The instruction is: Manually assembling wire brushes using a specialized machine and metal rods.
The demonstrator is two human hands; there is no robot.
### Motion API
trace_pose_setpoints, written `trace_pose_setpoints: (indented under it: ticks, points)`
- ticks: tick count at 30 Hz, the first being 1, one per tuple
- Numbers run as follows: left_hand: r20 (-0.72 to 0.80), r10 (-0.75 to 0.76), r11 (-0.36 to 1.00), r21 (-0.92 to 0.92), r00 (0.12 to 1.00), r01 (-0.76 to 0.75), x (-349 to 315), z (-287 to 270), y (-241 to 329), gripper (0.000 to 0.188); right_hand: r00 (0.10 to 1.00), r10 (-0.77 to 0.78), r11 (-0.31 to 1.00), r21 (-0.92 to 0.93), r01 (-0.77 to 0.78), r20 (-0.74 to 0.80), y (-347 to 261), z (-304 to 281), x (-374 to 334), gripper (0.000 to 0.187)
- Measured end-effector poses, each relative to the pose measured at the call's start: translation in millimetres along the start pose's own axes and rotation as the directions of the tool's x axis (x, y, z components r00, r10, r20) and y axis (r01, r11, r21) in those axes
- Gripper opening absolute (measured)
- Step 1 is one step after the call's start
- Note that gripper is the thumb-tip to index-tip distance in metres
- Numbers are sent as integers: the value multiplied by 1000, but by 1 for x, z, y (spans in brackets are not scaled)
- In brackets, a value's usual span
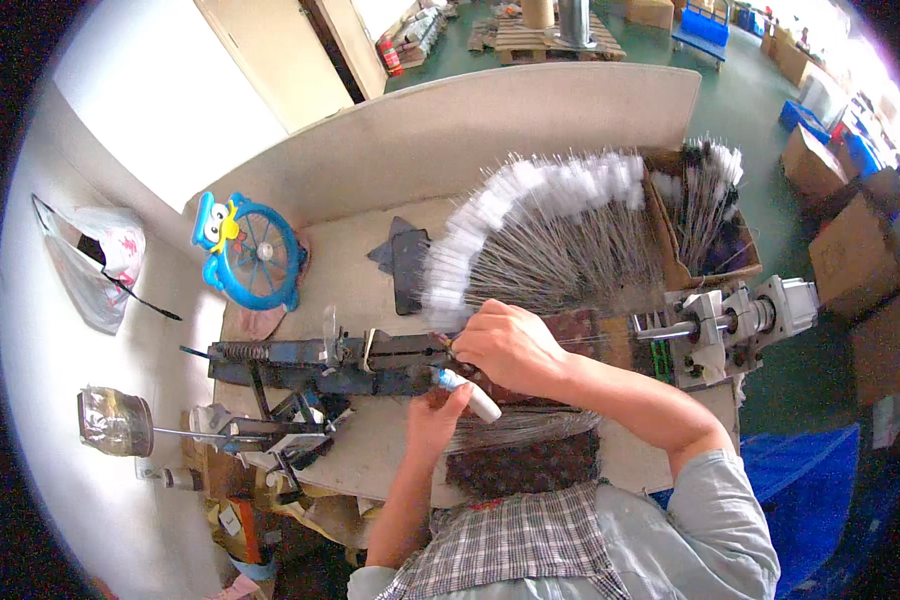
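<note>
My left hand point(432, 425) is closed around a white tube point(484, 403) with a blue end, held at a tilt just in front of the machine's dark bar point(300, 365). Across from it, my right hand point(510, 348) has its fingers pinched together at the bar's right end. Whatever lies between those fingertips is too small to make out. Behind my right hand fans a large spread of wire-stemmed brushes point(570, 235) with white bristle heads. A bundle of thin wires point(525, 430) lies under and in front of my hands.
A motor unit with a shaft point(735, 325) sits at the table's right end. Beyond it stands a cardboard box point(710, 268) of more brushes. A blue toy-shaped fan point(255, 255), a dark phone point(409, 270) and a lamp point(118, 420) are toward the left. A low panel point(470, 120) borders the back.
</note>
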State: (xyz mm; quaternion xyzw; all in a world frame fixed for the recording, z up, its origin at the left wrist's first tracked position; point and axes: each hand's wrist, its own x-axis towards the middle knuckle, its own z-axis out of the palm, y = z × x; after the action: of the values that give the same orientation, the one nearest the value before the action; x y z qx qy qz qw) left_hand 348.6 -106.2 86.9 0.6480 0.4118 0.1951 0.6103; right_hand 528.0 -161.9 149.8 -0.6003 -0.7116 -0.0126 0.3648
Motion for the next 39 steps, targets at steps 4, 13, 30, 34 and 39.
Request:
trace_pose_setpoints:
  ticks: [4,13,30,34,39]
  points:
    - [26,-70,873,-481,997,74,-4,23,7,18,991,-29,1000,-10,28,-133,-5,-25,-29,9]
    - [-29,-33,982,186,999,38,-1,21,5,9,983,172,984,22,-174,68,16,42,-58,29]
    - [-328,-492,502,-864,806,-45,-40,-139,-69,19,935,64,996,28,-79,348,14,31,-60,14]
    - [-308,-484,473,-879,819,-51,-34,-145,-86,17,937,38,999,12,-45,347,7,16,-53,17]
    - [-314,-532,386,-916,786,-104,-28,-136,-83,9,890,205,966,62,-251,408,-9,-14,-52,22]
